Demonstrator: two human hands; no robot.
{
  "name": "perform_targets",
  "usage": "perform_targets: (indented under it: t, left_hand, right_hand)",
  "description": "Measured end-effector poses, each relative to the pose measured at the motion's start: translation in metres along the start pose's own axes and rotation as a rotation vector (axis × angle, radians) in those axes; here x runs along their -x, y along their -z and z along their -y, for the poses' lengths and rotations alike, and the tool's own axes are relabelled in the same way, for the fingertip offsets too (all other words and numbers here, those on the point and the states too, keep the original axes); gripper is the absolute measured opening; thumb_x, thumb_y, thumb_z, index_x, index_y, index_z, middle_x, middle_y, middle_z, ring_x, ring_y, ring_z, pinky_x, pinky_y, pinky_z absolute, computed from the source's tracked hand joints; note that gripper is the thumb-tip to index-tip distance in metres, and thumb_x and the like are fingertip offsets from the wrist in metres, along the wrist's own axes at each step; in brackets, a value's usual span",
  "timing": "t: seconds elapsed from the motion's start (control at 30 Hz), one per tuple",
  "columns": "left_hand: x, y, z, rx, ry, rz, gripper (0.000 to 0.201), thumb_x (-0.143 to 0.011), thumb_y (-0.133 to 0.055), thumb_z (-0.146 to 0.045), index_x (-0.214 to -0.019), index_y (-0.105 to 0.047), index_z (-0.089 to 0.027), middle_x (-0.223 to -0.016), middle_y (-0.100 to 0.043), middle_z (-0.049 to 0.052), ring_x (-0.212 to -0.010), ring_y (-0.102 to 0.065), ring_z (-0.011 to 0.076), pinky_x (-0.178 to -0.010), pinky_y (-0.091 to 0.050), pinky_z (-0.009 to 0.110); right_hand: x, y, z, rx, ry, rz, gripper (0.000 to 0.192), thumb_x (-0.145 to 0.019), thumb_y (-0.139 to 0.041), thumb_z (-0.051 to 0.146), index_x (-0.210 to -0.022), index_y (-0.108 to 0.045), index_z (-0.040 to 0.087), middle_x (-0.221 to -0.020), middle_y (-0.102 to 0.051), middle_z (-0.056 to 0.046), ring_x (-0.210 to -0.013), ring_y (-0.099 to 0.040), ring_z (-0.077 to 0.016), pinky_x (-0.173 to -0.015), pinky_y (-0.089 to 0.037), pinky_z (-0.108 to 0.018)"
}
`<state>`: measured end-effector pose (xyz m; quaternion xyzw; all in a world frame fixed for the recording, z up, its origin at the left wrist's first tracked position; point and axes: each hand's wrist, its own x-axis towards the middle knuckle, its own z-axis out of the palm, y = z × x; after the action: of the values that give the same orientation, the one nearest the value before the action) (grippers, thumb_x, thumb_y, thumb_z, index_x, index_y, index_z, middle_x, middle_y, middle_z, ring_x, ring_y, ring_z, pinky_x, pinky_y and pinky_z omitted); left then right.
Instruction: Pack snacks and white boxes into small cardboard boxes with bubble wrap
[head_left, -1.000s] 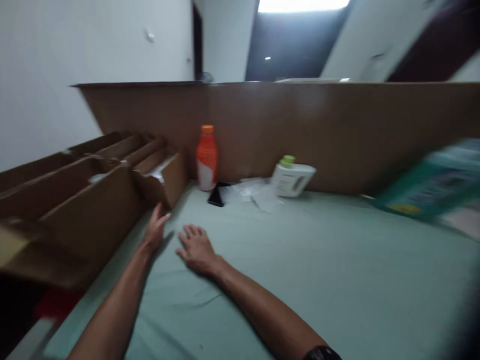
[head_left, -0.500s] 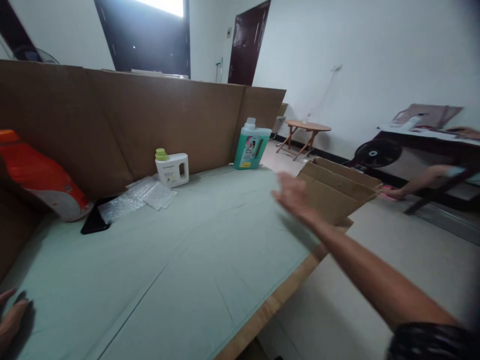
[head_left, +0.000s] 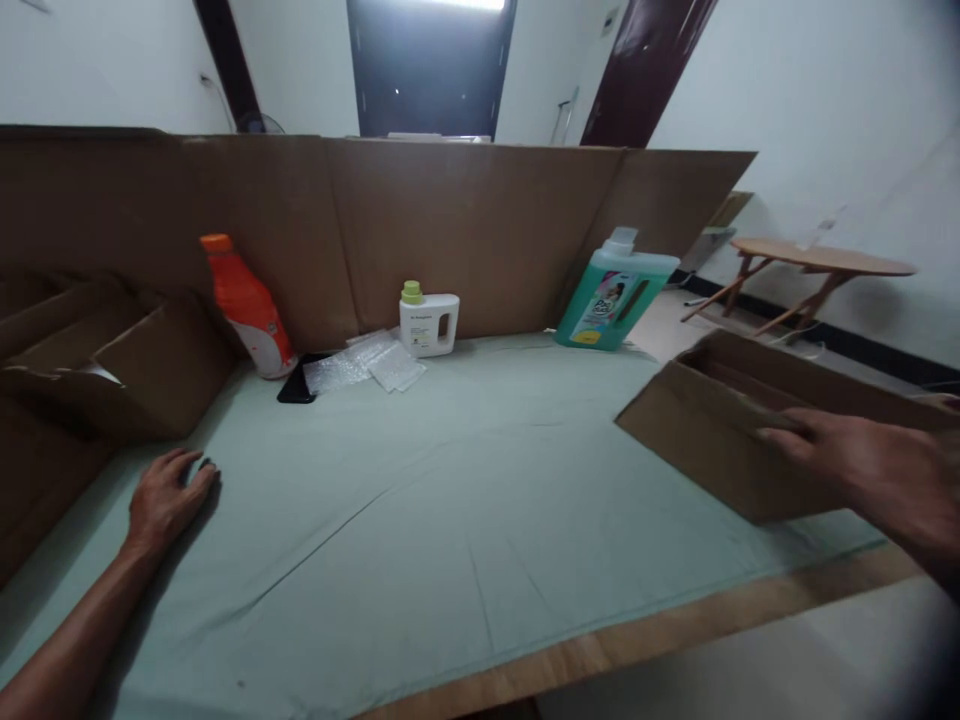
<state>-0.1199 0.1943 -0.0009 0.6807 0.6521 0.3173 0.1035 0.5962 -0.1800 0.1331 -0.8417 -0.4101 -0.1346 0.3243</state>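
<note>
My right hand (head_left: 870, 470) grips the near wall of an open cardboard box (head_left: 720, 440) that sits at the right end of the pale green table cover (head_left: 465, 500). My left hand (head_left: 166, 495) rests flat on the cover at the left, fingers slightly curled, holding nothing. It lies just in front of a stack of open cardboard boxes (head_left: 112, 360).
Along the brown cardboard back wall (head_left: 420, 230) stand an orange bottle (head_left: 246, 305), a small white jug with a green cap (head_left: 427, 322) and a teal detergent jug (head_left: 616, 293). Bubble wrap (head_left: 364, 363) and a black phone (head_left: 297, 385) lie near them. A round wooden table (head_left: 817, 265) stands on the floor at the right.
The view swung right and back toward the centre. My right hand reached out to the box at the table's right end and took hold of it. My left hand stayed on the cover.
</note>
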Motion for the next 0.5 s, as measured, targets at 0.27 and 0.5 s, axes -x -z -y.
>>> perform_targets:
  t: [0.27, 0.5]
  left_hand:
    - [0.083, -0.037, -0.088, 0.456, -0.405, 0.057, 0.065, -0.079, -0.072, -0.041, -0.14, -0.051, -0.03, -0.154, -0.047, 0.009, -0.144, -0.041, 0.0335, -0.122, -0.029, 0.055]
    - [0.119, -0.058, -0.138, 0.748, -0.456, 0.472, 0.098, -0.082, -0.069, -0.062, -0.159, -0.025, -0.021, -0.161, -0.036, 0.019, -0.145, -0.041, 0.0377, -0.118, -0.036, 0.056]
  right_hand:
    - [0.067, -0.042, 0.222, 0.049, 0.61, 0.236, 0.023, -0.088, -0.06, 0.046, -0.079, -0.073, 0.029, -0.076, -0.076, -0.005, -0.077, -0.07, -0.0275, -0.085, -0.051, -0.052]
    - [0.079, -0.025, 0.255, -0.306, 0.35, 0.131, 0.029, -0.092, -0.061, 0.051, -0.1, -0.074, 0.027, -0.11, -0.077, -0.006, -0.108, -0.068, -0.0259, -0.099, -0.048, -0.043]
